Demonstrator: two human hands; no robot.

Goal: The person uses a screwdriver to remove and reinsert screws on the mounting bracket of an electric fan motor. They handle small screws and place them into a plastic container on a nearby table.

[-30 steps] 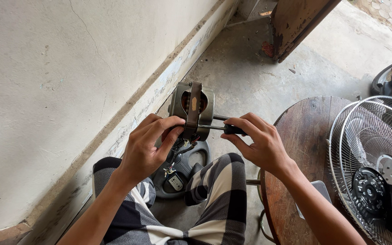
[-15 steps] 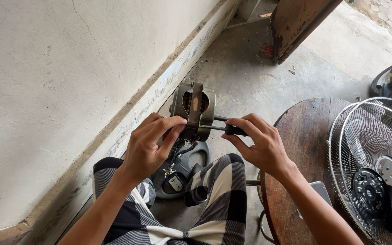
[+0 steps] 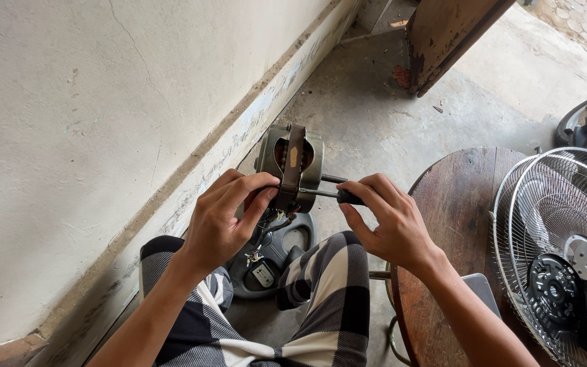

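Note:
My left hand (image 3: 224, 217) grips the lower end of a metal fan motor (image 3: 291, 162), held up over my knees with its copper windings showing through the frame. My right hand (image 3: 383, 221) holds a screwdriver (image 3: 338, 196) by its dark handle. The shaft runs leftward and its tip meets the motor's lower bracket. Loose wires (image 3: 264, 239) hang from the motor's underside.
A dark plastic fan housing (image 3: 274, 261) lies on the concrete floor between my legs. A round wooden table (image 3: 451, 224) stands at my right, carrying a wire fan guard (image 3: 557, 241). A plastered wall fills the left; a wooden board (image 3: 443, 37) leans farther ahead.
The motor and both hands have held nearly the same position; only the view has shifted slightly.

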